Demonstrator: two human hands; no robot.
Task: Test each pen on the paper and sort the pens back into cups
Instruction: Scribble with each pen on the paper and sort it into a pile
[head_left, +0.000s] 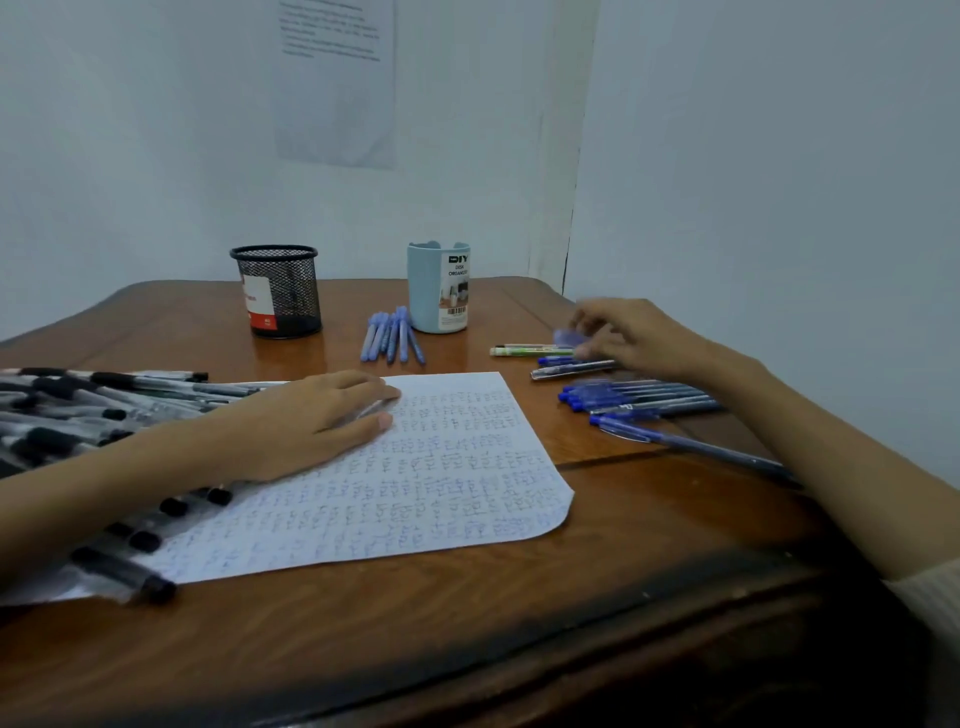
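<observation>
Many pens lay loose: black-capped pens (104, 410) at frame left, dark blue pens (639, 397) at right, pale blue pens (392, 335) beside the smooth blue plastic cup (439, 291). The scribbled paper (415, 467) sat at centre. The left hand (311, 421) lay flat on it, fingers straight, probably steadying it. The right hand (623, 335) was blurred and curled over the dark blue pens; whether it gripped one was unclear. The black mesh cup (278, 291) stood upper left.

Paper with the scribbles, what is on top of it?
The left hand lies flat on the paper, and black-capped pens overlap its left edge. Blue scribbles fill the sheet. Whatever lies under the hand and pens is covered.
</observation>
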